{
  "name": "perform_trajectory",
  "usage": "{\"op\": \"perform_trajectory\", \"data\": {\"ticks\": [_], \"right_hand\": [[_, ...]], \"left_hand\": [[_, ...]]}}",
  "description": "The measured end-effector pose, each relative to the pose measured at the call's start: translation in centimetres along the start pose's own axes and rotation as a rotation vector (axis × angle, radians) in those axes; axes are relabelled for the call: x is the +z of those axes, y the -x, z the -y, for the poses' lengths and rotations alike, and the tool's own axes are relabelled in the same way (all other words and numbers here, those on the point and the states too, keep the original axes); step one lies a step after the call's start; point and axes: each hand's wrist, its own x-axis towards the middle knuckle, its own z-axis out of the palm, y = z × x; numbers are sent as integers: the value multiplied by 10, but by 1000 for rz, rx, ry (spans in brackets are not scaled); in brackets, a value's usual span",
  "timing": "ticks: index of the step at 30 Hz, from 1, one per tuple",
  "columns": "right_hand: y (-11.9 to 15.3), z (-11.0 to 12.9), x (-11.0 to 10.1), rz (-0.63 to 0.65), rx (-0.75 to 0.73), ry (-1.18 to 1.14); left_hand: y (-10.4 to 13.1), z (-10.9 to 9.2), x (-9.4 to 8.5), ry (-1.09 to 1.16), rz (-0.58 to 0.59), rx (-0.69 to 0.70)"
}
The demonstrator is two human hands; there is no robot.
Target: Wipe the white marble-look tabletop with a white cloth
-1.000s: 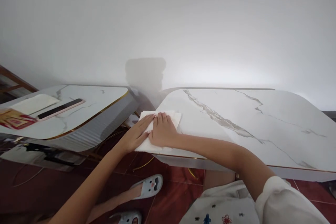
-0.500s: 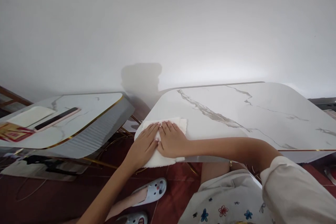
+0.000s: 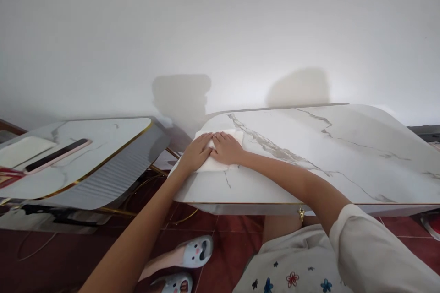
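A folded white cloth lies on the left end of a white marble-patterned tabletop. My left hand rests flat on the cloth's left part, fingers stretched toward the wall. Beside it, my right hand presses flat on the cloth too, its thumb side touching the left hand. Neither hand is wrapped round the cloth. Under both palms the cloth is partly hidden.
To the left stands a second marble-patterned table with a pink-edged phone, a pale pad and a red packet. A white wall rises behind. Feet in grey slippers are on the red-tiled floor.
Both hands and the cloth have slid away from the table's front edge toward the wall, and the cloth no longer overhangs that edge. A second shadow now falls on the wall.
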Motion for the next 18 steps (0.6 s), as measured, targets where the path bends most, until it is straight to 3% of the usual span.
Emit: {"op": "perform_trajectory", "data": {"ticks": [7,18], "right_hand": [[-34,-36,7,3,71,-14],[-84,-80,17,4,178,-49]], "left_hand": [[-55,24,14,91,11,6],[-119,64,39,95,-50,-1]]}}
